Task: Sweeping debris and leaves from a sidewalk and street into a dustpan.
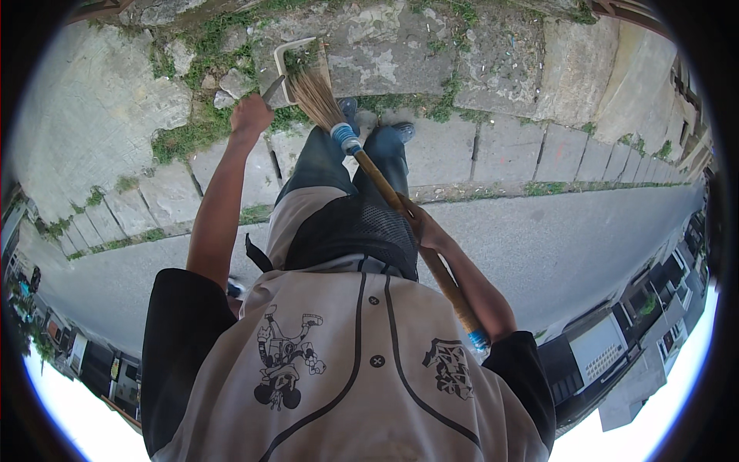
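The left hand (252, 114) is gripping the dark handle (273, 88) of a pale-rimmed dustpan (281, 63) by rough, grassy concrete (377, 58). The right hand (424, 229) is clasping the brown stick of a broom (377, 179), and straw bristles (314, 95) are spreading at the dustpan. Black letters (449, 367) are decorating the pale shirt (327, 331).

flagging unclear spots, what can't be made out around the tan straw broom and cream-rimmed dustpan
Head view: part of the dustpan, hidden behind the straw bristles.
Head view: green bits inside its rim, too small to identify.
Head view: the grip of the dark narrow handle, covered by the bare left hand.
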{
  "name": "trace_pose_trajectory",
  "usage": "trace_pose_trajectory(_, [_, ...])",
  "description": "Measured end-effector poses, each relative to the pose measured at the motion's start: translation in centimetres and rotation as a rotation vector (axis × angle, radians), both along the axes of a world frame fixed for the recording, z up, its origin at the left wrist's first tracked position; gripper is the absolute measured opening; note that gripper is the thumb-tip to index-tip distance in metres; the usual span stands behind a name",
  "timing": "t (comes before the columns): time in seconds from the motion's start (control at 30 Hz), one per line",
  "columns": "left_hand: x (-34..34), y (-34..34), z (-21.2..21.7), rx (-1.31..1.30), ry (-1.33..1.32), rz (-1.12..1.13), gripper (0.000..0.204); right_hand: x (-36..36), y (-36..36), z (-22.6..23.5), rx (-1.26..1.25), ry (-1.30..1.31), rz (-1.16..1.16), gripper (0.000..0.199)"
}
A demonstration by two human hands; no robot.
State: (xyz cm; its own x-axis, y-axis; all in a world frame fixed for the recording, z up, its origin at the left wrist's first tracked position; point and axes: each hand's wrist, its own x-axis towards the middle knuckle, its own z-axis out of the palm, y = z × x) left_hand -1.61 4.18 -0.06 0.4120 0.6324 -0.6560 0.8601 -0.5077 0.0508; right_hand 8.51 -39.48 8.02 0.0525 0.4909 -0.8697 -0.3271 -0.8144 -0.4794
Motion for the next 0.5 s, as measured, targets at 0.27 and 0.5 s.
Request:
trace_pose_trajectory(0.27, [-5.1, 2.3, 0.4, 0.025, -0.017, 0.004, 0.031, 3.8, 2.2, 11.3, -0.221, 0.023, -0.093, 0.055])
trace_pose_trajectory(0.5, [-11.7, 3.1, -0.1, 0.002, -0.133, 0.171, 0.029, 8.9, 1.8, 9.2, -0.277, -0.352, -0.066, 0.054])
